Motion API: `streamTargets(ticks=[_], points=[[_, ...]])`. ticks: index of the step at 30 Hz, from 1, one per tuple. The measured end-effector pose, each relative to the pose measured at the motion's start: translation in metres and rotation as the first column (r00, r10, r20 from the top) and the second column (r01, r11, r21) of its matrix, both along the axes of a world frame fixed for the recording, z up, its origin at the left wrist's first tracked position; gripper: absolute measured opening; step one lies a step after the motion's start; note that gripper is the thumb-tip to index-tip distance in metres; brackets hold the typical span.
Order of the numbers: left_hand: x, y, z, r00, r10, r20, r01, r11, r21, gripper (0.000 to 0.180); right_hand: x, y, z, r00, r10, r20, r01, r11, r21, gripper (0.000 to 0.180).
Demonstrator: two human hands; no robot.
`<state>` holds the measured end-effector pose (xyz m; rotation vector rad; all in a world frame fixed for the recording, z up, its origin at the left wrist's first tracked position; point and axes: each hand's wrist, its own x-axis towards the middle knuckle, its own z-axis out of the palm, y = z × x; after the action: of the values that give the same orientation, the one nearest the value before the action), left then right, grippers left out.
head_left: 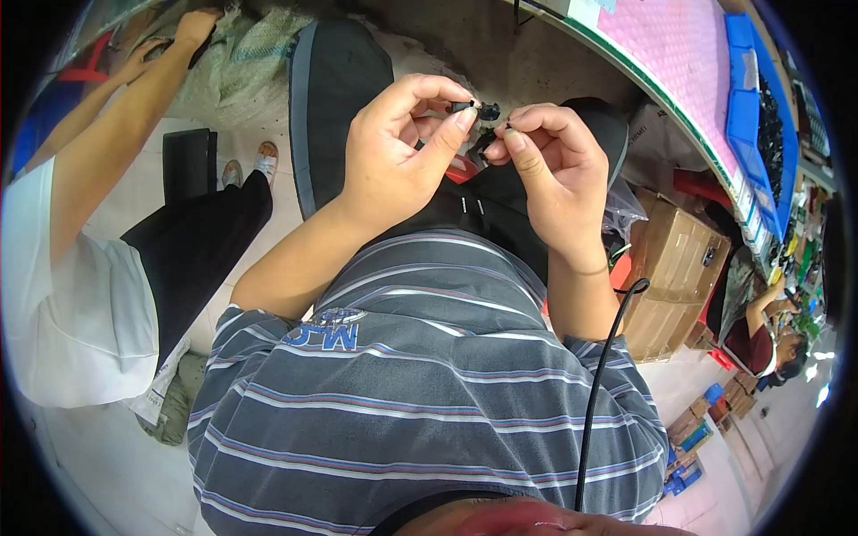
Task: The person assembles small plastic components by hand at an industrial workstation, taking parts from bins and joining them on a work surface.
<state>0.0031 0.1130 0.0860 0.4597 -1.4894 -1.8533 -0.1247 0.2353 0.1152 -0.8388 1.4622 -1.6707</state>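
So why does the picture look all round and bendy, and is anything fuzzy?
Head view: the fisheye lens bends straight edges, so the workbench edge curves and the corners go black. The left hand and right hand, pinching a small black part, look fairly sharp. The part is too tiny and dark to make out. Light is even, with bright glare at the lower right rim.

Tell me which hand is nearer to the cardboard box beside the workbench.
Right. The right hand is raised just left of the cardboard box, pinching a small black part; the left hand is farther left, beyond it.
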Motion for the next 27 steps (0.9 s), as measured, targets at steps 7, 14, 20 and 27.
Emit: streamTargets(ticks=[7,14,20,27], points=[[-0.003,0.0,-0.006,1.0,0.008,0.014,-0.007,0.999,-0.042,0.016,-0.002,-0.001,-0.005,0.988,-0.029,-0.151,0.029,1.0,-0.003,0.006],[-0.004,0.009,-0.003,0.998,-0.041,-0.052,0.046,0.993,0.107,0.016,-0.001,-0.006,-0.01,0.996,-0.037,-0.086,0.034,0.998,-0.044,0.009],[-0.001,0.014,-0.009,1.0,-0.012,0.007,0.01,0.991,0.137,0.015,0.006,-0.009,-0.016,0.978,-0.101,-0.184,0.095,0.995,-0.041,0.013],[-0.002,0.016,-0.012,1.0,0.007,-0.024,-0.004,0.991,0.131,0.014,0.006,-0.01,-0.013,0.858,-0.14,-0.494,0.166,0.986,0.009,0.013]])
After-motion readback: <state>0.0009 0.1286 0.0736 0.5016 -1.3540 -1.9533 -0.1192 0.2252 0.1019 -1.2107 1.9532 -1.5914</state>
